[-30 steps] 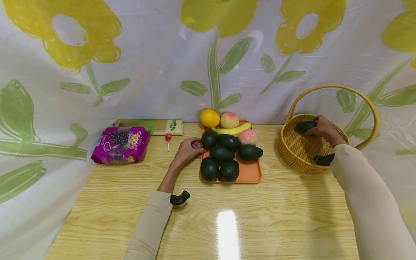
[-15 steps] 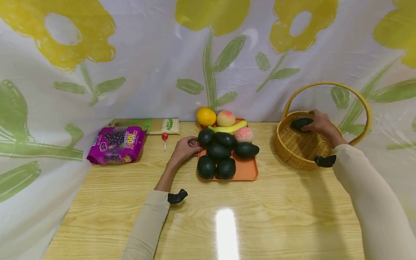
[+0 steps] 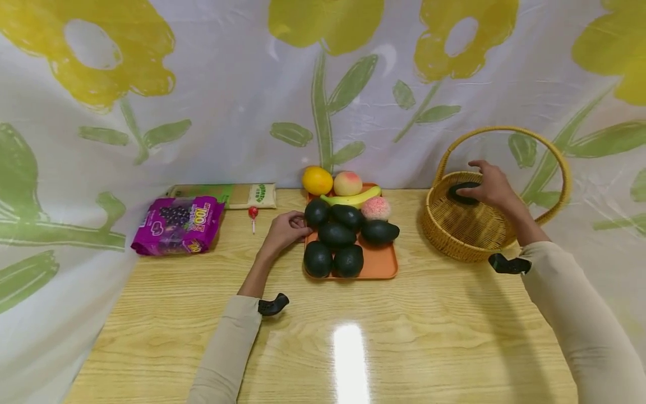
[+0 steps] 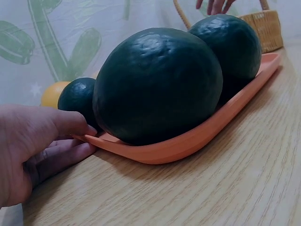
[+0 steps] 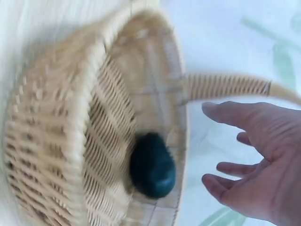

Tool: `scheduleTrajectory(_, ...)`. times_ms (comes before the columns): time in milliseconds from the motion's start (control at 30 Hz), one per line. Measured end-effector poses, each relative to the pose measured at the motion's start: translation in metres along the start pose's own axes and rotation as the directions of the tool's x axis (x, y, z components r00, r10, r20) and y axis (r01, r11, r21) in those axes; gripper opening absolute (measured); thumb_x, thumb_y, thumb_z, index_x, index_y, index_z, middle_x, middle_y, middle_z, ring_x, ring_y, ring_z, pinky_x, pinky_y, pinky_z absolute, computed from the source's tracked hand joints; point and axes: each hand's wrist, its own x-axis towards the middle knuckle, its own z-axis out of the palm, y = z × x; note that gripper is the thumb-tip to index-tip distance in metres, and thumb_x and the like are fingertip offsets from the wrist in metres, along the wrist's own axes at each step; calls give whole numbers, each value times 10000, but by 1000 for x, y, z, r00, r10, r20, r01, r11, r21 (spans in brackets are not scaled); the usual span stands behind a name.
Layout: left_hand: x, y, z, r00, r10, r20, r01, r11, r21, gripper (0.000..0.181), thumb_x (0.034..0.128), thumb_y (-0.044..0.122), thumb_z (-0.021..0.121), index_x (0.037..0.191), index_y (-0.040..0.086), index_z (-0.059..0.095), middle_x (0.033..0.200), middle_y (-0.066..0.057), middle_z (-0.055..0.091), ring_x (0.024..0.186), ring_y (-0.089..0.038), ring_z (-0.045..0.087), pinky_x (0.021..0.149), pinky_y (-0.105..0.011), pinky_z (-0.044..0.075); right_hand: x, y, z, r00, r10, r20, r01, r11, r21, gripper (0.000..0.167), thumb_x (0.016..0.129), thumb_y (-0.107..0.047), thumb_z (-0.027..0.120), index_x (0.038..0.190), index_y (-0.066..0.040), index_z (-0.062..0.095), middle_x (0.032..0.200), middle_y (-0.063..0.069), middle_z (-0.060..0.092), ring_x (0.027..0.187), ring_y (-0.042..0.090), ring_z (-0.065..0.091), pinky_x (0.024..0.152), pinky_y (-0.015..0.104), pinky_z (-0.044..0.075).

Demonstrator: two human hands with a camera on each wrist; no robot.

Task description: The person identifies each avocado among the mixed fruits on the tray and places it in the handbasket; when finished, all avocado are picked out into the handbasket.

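My left hand (image 3: pixel 282 234) pinches the left rim of the orange tray (image 3: pixel 382 262), thumb on top and fingers below, as the left wrist view shows. Several dark green avocados (image 3: pixel 336 235) lie on that tray, with a banana (image 3: pixel 355 199) and a speckled pink round fruit (image 3: pixel 376 208) behind them. Over the wicker basket (image 3: pixel 446 242) my right hand (image 3: pixel 495 188) hovers with its fingers spread, holding nothing. A single avocado (image 5: pixel 153 165) rests inside the basket against the far wall, apart from the fingers in the right wrist view.
A lemon (image 3: pixel 317 180) and a peach (image 3: pixel 348 183) sit at the tray's back edge. On the left are a purple candy bag (image 3: pixel 178 225), a beige-and-green packet (image 3: pixel 237 196) and a red lollipop (image 3: pixel 253 212). The basket's tall handle (image 3: pixel 564 168) arches up before the flowered curtain.
My right hand has let go of the avocado in the basket, spread its fingers and lifted off it. The left hand keeps its hold on the tray. The head view has shifted slightly.
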Motion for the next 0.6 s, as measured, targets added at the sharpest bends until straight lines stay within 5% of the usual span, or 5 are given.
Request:
scheduleTrajectory(400, -2, 1, 2, 1000, -1, -3, 1, 1000, 12, 495, 877, 223, 826, 1308, 25, 684, 1000, -144, 698, 873, -204, 656, 843, -281, 564, -29, -57, 11, 979, -190, -78, 192, 981, 27, 791, 883, -93, 822, 1514, 120, 394, 1526, 393, 423, 1383, 585, 403, 1121, 699, 342)
scheduleTrajectory(600, -3, 2, -1, 1000, -9, 6, 9, 1000, -3, 517, 880, 231, 825, 1329, 24, 675, 1015, -151, 693, 880, -214, 646, 825, -262, 564, -43, -82, 23, 976, -212, -42, 214, 975, 61, 809, 889, -114, 826, 1544, 74, 390, 1557, 358, 411, 1387, 561, 431, 1118, 688, 390)
